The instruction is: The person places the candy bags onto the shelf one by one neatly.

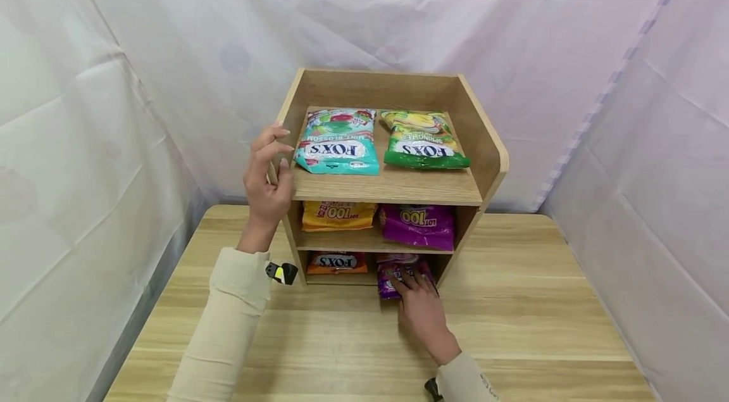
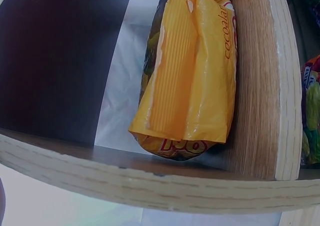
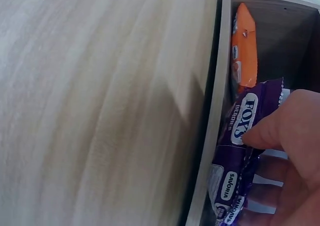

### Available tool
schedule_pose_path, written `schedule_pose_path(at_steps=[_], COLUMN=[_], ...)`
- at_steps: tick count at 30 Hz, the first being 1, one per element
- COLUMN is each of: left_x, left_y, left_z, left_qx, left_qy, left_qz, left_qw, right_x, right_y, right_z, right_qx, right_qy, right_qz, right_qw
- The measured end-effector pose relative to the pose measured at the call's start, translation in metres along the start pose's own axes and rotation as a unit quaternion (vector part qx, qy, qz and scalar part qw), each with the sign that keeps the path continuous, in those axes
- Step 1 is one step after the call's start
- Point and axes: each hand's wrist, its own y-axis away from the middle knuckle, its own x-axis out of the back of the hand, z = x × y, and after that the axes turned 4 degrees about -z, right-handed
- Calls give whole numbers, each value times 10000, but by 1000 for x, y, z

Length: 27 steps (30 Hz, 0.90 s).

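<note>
A small wooden shelf [image 1: 387, 187] stands on the table with candy bags on its three levels. My left hand [image 1: 269, 174] holds the upper part of its left side panel, fingers bent over the edge. On the bottom level at the right, my right hand [image 1: 421, 310] grips a purple Fox's candy bag [image 3: 239, 131], the thumb on its printed face and the fingers along its other side. The bag's near end sticks out past the shelf front. Beside it lies an orange Fox's bag [image 1: 337, 262]. The left wrist view shows a yellow candy bag [image 2: 190, 85] inside a compartment.
On the top level lie a turquoise Fox's bag [image 1: 340, 142] and a green-and-yellow one [image 1: 424, 141]. The middle level holds a yellow bag [image 1: 338, 216] and a purple bag [image 1: 418, 226]. White sheeting [image 1: 387, 22] hangs behind and beside the wooden table [image 1: 512, 313].
</note>
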Motion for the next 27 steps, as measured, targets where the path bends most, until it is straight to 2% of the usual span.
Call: schedule_pose_path(at_steps=[8, 14, 19, 27], left_x=[0, -1, -2, -1], left_y=[0, -3, -3, -2], left_z=[-2, 6, 8, 4], left_qx=[24, 33, 23, 61], left_qy=[-24, -36, -26, -21], left_qz=[7, 24, 30, 30], left_qw=[10000, 10000, 10000, 10000], right_x=[-7, -11, -13, -19], right_y=[1, 10, 22, 32], right_z=[2, -1, -9, -15], right_qx=[56, 107, -133, -493], right_qy=[-1, 200, 209, -53], right_qz=[344, 208, 188, 664], right_qw=[9994, 9995, 9995, 9966])
